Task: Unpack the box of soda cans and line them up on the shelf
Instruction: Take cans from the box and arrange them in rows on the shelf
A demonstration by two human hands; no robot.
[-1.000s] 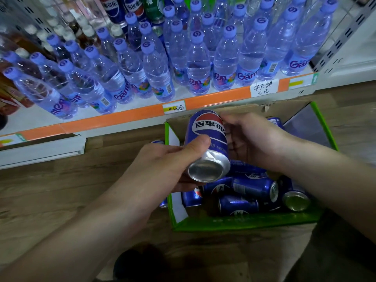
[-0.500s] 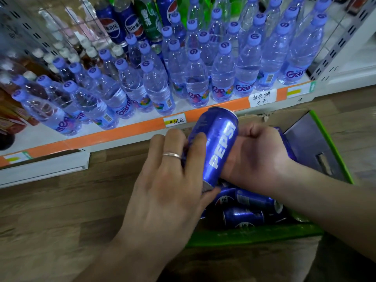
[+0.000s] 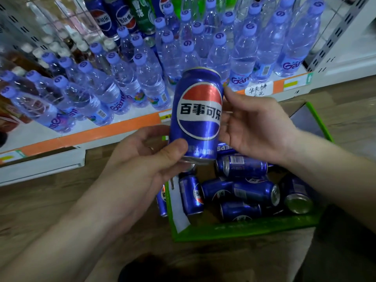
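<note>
A blue Pepsi can [image 3: 198,117] stands upright in the air above the box, its logo toward me. My left hand [image 3: 148,157] grips its lower part, thumb across the base. My right hand [image 3: 252,127] touches the can's right side with relaxed, spread fingers. Below lies the green-edged cardboard box [image 3: 244,228] on the wooden floor, holding several more blue cans [image 3: 244,167] lying on their sides. Behind the held can runs the low shelf [image 3: 85,133] with its orange price strip.
Several water bottles [image 3: 146,78] with blue caps fill the shelf. Larger Pepsi and green soda bottles [image 3: 114,19] stand behind them at the top. One can [image 3: 161,200] lies outside the box's left wall. A grey upright [image 3: 333,35] bounds the shelf at the right.
The can has turned upright with its logo facing me and risen higher. My left hand shifted from over the can's side to gripping its bottom; my right hand loosened to an open touch.
</note>
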